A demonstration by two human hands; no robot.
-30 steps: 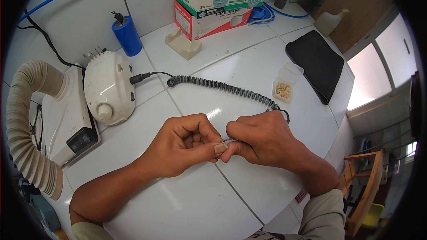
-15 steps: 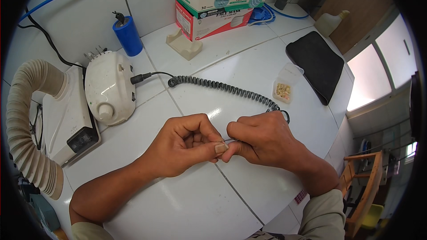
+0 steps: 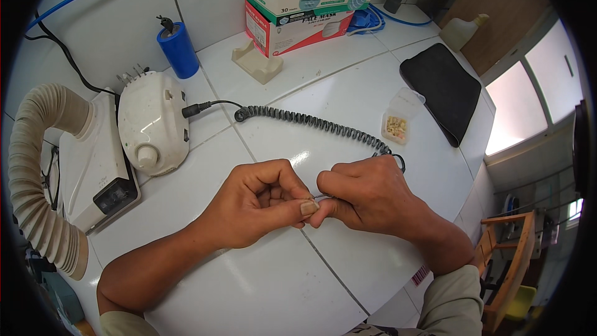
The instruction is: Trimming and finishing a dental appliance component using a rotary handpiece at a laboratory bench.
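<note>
Above the middle of the white tiled table (image 3: 249, 286): left hand (image 3: 258, 205) with thumb and forefinger pinched closed, apparently on a small piece (image 3: 316, 203), mostly hidden and not identifiable. Right hand (image 3: 373, 196) curled tight, apparently around a thin grey shaft (image 3: 322, 196), just beside the left fingertips. Coiled black cord (image 3: 311, 118) from white control unit (image 3: 152, 124) to behind the right hand. Beyond, open clear box (image 3: 403, 140) of pale bits, untouched. No visible change in either hand over the last second; judged as steady fine work, grip unaltered.
</note>
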